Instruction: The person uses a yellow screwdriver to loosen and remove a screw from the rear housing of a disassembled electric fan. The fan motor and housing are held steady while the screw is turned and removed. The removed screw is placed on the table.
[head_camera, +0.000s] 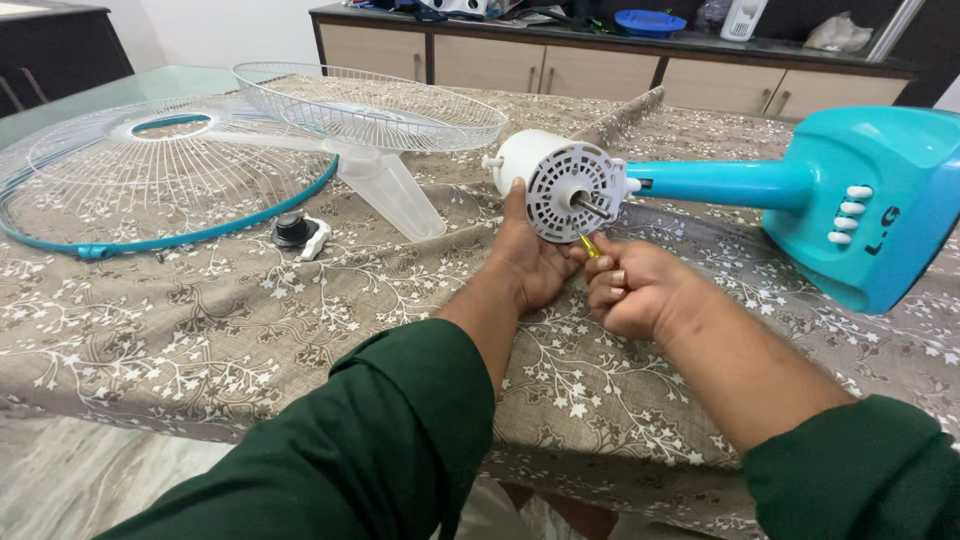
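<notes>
A white round plastic fan motor housing, joined to a turquoise fan stand, lies on a floral brown tablecloth. The left hand cups the housing from below, while the right hand is clenched around a yellow-shafted screwdriver touching the housing's face.

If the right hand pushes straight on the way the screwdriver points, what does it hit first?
Probably the white motor housing: the right hand aims the yellow screwdriver up at its vented face, just below the shaft. The tip looks at or near it.
</notes>
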